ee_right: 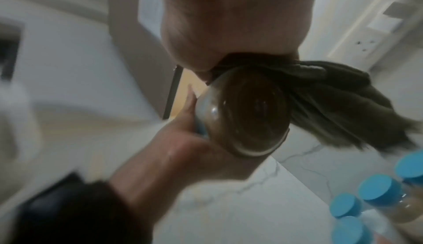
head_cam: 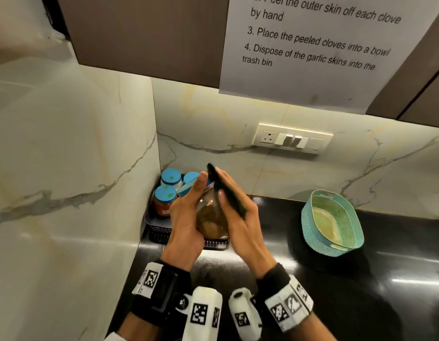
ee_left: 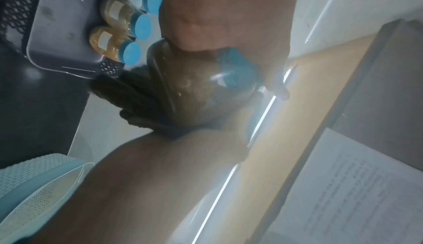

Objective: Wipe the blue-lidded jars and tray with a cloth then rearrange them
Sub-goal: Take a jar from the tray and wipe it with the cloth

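One jar [head_cam: 211,217] is off the tray [head_cam: 156,226] and held in the air over the near edge of the desk [head_cam: 336,279], at centre frame in the head view. The left hand [head_cam: 186,225] has its grip wrapped round the jar's side, thumb reaching up by the blue lid [head_cam: 186,189], so the jar lies tilted with its lid toward the upper left. The right hand [head_cam: 240,217] has its grip clamped on a dark cloth [head_cam: 227,190], pressed against the jar's right side.

To do this step well, I would keep the left grip firm near the lid, turn the jar bit by bit so the cloth meets every part of the glass, and finish on the base and lid, since smooth glass may slip.

Three other blue-lidded jars [head_cam: 165,193] stand in the tray at the corner of the wall, left of centre; the left wrist view shows pale labels on two of them, too blurred to read.

Writing at the upper right of the head view, on a sheet of paper [head_cam: 312,77], reads in part: "Peel the outer skin off each clove by hand", "3. Place the peeled cloves into a bowl", "4. Dispose of the garlic skins into the trash bin". No brand shows.

A teal basket [head_cam: 309,222] sits at right on the desk.
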